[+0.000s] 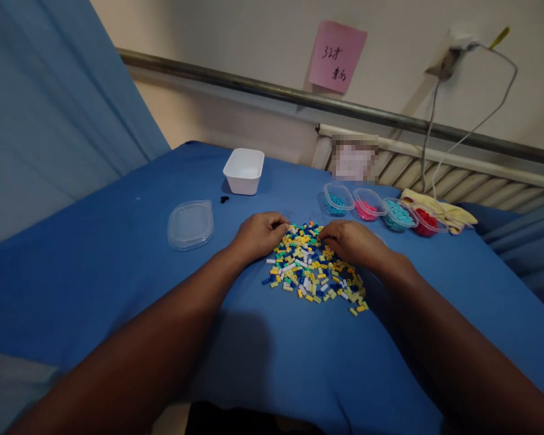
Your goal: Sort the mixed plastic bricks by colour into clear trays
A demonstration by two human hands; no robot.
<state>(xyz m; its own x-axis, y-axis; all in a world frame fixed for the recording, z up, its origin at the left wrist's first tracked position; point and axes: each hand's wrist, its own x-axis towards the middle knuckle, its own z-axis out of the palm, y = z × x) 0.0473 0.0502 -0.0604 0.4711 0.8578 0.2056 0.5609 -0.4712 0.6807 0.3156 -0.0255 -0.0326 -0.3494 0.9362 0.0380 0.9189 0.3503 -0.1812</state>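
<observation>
Fingers (278,226) of the left hand (259,235) are curling close to the thumb at the far left of the bricks (301,240); the right hand (351,240) is curling loosely at their far right, its fingertips partly hiding. Whether either is gripping a brick, I cannot tell. The bricks are lying across the middle of the sheet (471,290). Leftward are lying a clear lid (191,226) and black bits (224,199), too small to make out; near the far edge a white tub (241,184) is standing, and, rightward, four clear tubs (334,190) are partly hiding a yellow cloth (457,212).
</observation>
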